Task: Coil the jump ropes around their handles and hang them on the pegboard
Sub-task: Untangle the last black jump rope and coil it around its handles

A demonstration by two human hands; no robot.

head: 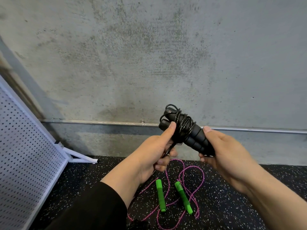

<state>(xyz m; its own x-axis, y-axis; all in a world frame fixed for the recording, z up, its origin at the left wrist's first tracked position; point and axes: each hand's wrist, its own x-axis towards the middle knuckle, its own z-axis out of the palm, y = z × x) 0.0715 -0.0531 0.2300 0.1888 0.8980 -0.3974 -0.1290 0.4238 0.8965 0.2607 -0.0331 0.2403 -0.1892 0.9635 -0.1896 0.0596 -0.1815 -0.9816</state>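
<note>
The black jump rope (184,128) is held up in front of the concrete wall (149,47), its two black handles (197,140) bunched side by side with several turns of cord already wound round their upper part. The right hand (227,156) is closed round the lower ends of the handles. The left hand (157,148) is curled round the free cord, the thumb pressed against the wound turns. The coiling is judged well advanced but unfinished, since a length of cord is seen to run down out of the left fist. For a sound result, tension is to be kept on the cord, each turn laid snug beside the last, and the tail tucked under a turn so that nothing loosens when hung. Two ropes are counted: the black one in hand and one pink rope (196,185) lying loose on the speckled floor (240,205), with two green handles (160,195) lying near each other. One white pegboard (25,146) is seen at the left, leaning; no hooks can be made out on it.
</note>
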